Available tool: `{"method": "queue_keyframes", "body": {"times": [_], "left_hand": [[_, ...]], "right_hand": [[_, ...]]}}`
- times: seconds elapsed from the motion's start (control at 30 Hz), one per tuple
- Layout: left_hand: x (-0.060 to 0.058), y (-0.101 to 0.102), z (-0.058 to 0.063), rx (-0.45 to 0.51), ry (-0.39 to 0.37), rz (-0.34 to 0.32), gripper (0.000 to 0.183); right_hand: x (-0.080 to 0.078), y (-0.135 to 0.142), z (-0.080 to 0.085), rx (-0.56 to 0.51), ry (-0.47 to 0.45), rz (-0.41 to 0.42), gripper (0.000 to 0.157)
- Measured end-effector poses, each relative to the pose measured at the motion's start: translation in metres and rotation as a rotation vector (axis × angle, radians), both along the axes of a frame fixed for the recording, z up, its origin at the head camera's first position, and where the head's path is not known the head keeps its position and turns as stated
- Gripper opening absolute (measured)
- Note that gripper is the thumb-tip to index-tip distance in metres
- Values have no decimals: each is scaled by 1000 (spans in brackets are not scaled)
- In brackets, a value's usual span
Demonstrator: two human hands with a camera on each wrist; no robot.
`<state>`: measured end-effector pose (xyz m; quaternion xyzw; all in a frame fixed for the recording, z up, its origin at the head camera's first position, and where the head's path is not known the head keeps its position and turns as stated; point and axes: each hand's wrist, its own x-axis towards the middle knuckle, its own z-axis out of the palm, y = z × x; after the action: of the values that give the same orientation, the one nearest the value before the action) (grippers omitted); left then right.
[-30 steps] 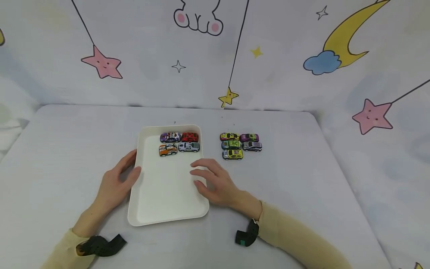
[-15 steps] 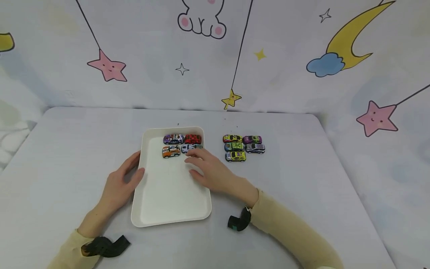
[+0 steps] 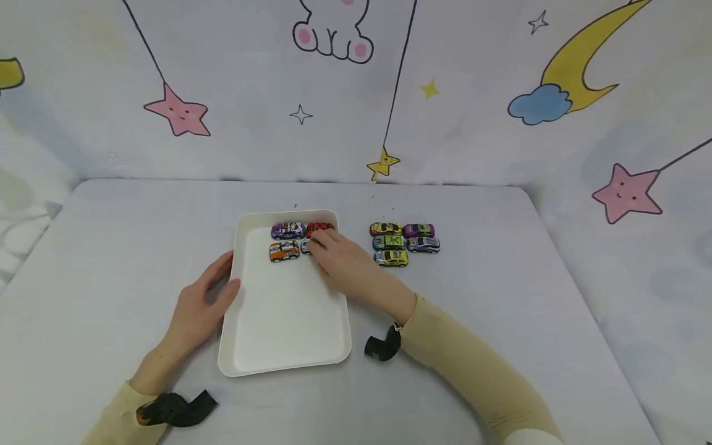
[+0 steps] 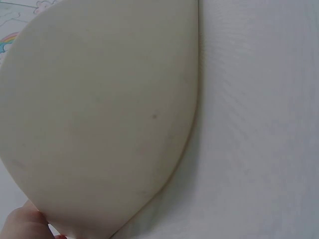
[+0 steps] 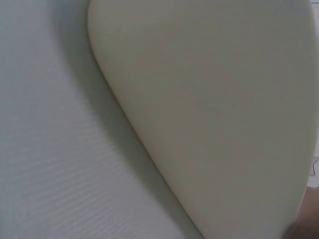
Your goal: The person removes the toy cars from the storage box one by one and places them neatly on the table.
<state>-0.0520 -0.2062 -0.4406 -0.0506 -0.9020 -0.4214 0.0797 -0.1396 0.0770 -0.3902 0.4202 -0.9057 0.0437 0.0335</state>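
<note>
A white tray (image 3: 283, 327) lies on the table with several small toy cars at its far end. In the head view these are a purple-and-white car (image 3: 288, 230), a red car (image 3: 318, 228), an orange car (image 3: 284, 251) and a silver-white car (image 3: 305, 247). My right hand (image 3: 347, 266) reaches over the tray's right rim, fingers curled down on the silver-white car and hiding most of it. My left hand (image 3: 194, 309) holds the tray's left side, thumb over the rim and fingers along the outer wall. Both wrist views show mainly a pale curved surface, with a bit of hand at the bottom.
Right of the tray, several more toy cars stand in two columns, among them a yellow car (image 3: 391, 258), a green car (image 3: 387, 243), a purple car (image 3: 419, 230) and a dark silver car (image 3: 424, 245). A patterned cloth wall (image 3: 467, 142) rises behind the table.
My right hand has moved forward from the tray's right rim to the silver-white car, and its fingers have closed down over it. My left hand stays at the tray's left side.
</note>
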Motion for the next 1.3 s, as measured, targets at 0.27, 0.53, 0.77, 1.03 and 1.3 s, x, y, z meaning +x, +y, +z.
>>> {"method": "queue_keyframes", "body": {"times": [0.27, 0.53, 0.77, 1.03, 1.3], "left_hand": [[-1, 1, -1, -2, 13, -5, 55], [-1, 1, -2, -8, 16, -7, 55], [-2, 0, -3, -4, 19, -6, 55], [-1, 1, -2, -7, 2, -6, 56], [-1, 0, -2, 3, 13, -4, 55]], "right_hand": [[-2, -3, 3, 77, -9, -53, 39], [2, -6, 4, 135, -17, -57, 44], [5, -6, 2, 151, 18, -54, 41], [8, -4, -6, 39, 23, -36, 36], [10, 0, -11, -153, -25, -34, 30]]}}
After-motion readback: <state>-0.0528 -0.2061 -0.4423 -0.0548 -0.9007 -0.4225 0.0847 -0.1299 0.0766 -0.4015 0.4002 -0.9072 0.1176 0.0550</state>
